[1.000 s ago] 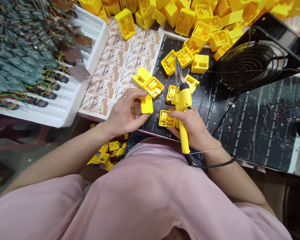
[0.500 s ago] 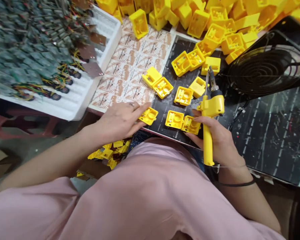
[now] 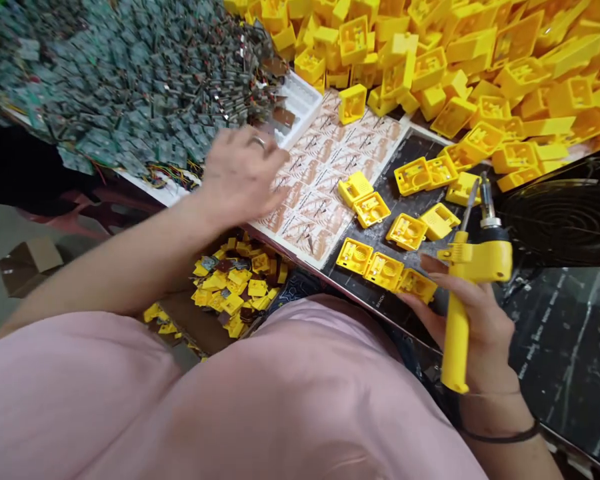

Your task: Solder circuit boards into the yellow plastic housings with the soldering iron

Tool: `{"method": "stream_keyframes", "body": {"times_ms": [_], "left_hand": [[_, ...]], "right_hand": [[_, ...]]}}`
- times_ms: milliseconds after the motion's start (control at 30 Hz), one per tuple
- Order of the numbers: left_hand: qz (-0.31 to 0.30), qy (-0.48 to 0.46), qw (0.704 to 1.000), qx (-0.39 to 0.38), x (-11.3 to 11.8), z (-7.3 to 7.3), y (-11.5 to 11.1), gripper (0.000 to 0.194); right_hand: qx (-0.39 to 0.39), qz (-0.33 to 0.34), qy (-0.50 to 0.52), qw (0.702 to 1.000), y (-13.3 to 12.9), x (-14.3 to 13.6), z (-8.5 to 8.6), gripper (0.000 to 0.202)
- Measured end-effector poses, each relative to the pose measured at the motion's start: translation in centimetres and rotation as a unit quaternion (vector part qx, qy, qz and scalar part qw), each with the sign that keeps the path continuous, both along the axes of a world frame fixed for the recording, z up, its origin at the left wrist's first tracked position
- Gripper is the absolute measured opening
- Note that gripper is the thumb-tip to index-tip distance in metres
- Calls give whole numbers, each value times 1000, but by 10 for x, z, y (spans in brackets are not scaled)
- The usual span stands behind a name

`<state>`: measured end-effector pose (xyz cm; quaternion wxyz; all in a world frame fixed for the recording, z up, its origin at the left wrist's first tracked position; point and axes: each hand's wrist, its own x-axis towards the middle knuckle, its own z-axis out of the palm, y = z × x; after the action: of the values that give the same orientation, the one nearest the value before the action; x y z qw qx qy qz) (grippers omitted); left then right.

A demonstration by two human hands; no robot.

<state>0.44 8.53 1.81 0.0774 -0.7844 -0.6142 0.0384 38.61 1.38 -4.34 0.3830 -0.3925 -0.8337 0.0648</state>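
Observation:
My left hand (image 3: 243, 175) hovers over the patterned sheet beside the heap of circuit boards (image 3: 145, 80), fingers apart and slightly blurred, holding nothing that shows. A yellow soldering gun (image 3: 480, 263) with a metal tip rests in my right hand (image 3: 473, 320), its handle pointing down toward me. The thumb and fingers of that hand also touch the rightmost yellow case (image 3: 416, 285) of a row of three near the table edge. Touching it on the left are a middle case (image 3: 384, 270) and a left case (image 3: 355, 255).
More yellow cases (image 3: 413, 175) lie on the black mat (image 3: 565, 353). A large pile of yellow cases (image 3: 460, 47) covers the back. At the right stands a black fan (image 3: 560, 207). Below the table edge, a cardboard box (image 3: 195, 320) holds yellow parts (image 3: 235, 287).
My left hand has let go of a yellow case and moved up and left toward the boards. Three cases now form the front row. The view has shifted left.

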Motion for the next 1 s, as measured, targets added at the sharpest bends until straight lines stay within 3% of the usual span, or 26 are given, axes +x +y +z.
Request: {"method": "stream_keyframes", "body": {"times_ms": [100, 200, 267, 333, 400, 467, 567, 700, 767, 867, 1000], "left_hand": [[75, -18, 997, 0, -46, 0, 24, 59], [119, -153, 977, 94, -71, 7, 35, 68], [72, -273, 950, 137, -71, 18, 36, 72], [-15, -330, 940, 84, -60, 32, 34, 75], [-123, -271, 954, -29, -41, 42, 32, 73], [-209, -173, 957, -97, -19, 42, 31, 67], [-264, -85, 952, -126, 4, 25, 25, 53], [-335, -121, 922, -150, 4, -9, 8, 35], [-317, -163, 929, -94, -2, -18, 0, 38], [-209, -198, 957, -16, 0, -19, -6, 41], [-118, -127, 985, -14, 25, -18, -5, 38]], "right_hand": [[50, -28, 2, 998, 0, 0, 6, 34], [79, -35, -17, 996, 0, -2, 11, 15], [77, -34, -19, 996, 0, -4, 14, 10], [78, -32, -16, 996, 0, -7, 16, 23], [87, -36, -13, 996, 1, -12, 18, 34], [95, -45, -16, 994, 2, -16, 20, 32], [103, -58, -34, 992, 0, -19, 25, 16], [89, -49, -54, 993, -7, -14, 32, 12], [76, -44, -53, 995, -11, -9, 34, 16], [69, -48, -32, 996, -15, -3, 30, 22], [51, -38, -14, 998, -17, 7, 19, 20]]}}
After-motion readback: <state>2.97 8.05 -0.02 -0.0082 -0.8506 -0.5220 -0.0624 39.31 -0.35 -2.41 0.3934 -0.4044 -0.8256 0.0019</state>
